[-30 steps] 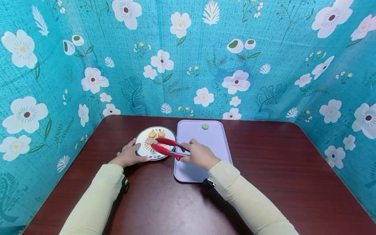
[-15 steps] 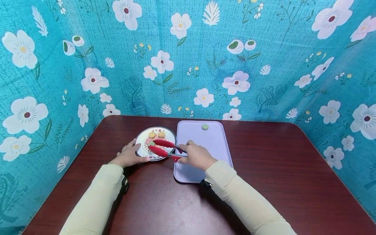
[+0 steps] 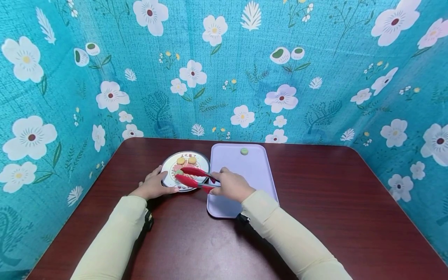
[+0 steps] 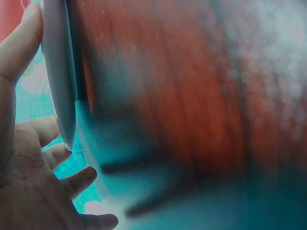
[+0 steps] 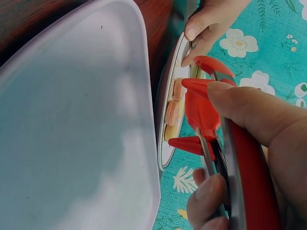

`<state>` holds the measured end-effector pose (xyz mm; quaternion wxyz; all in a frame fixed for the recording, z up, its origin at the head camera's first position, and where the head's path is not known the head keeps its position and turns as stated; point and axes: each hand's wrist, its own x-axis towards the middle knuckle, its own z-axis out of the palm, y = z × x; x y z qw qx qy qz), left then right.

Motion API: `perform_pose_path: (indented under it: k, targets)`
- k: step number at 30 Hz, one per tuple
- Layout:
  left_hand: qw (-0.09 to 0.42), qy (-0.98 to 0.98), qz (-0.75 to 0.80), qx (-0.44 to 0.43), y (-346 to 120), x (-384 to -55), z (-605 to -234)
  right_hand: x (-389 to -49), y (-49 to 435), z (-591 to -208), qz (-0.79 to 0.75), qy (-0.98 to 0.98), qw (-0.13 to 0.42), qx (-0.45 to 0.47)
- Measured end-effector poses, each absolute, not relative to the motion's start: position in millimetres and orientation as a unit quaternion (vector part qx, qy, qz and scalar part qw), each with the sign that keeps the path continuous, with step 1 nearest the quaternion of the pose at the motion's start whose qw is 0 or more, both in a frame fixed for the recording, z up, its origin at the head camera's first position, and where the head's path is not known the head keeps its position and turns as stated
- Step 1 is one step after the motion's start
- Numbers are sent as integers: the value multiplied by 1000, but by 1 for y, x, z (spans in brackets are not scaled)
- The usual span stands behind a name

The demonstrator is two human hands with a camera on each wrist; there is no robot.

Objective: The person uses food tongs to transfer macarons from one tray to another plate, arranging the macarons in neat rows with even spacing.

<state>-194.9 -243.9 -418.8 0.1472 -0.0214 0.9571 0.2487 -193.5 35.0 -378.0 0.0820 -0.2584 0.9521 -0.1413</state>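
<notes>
On the left of the table stands a round white plate (image 3: pixel 169 177) with yellow macarons (image 3: pixel 181 160) and pink macarons (image 3: pixel 177 167). My left hand (image 3: pixel 151 186) holds its left rim, thumb at the front and fingers spread further back along the edge. My right hand (image 3: pixel 232 186) grips red-tipped metal tongs (image 3: pixel 189 181) over the plate. A green macaron (image 3: pixel 179 172) sits between the tong tips at the plate's left front; whether it touches the plate I cannot tell. In the right wrist view the tongs (image 5: pixel 252 177) hide part of the plate.
A lilac tray (image 3: pixel 224 206) lies right beside the plate, under my right hand. Another green macaron (image 3: pixel 244 151) rests near its far edge. The dark red table (image 3: pixel 325 202) meets a blue flowered cloth (image 3: pixel 224 77) at the back and sides.
My right hand and the tongs have shifted a little to the left and nearer. The green macaron at the tips moved the same way. My left hand and the plate stay put.
</notes>
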Motion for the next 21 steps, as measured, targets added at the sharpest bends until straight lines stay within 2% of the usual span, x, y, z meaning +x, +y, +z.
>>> perform_pose_path:
  k: [21]
  targets:
    - [146,958,246,-16,-244,-195,-417,-200,23,-384,-128,953,87,-261]
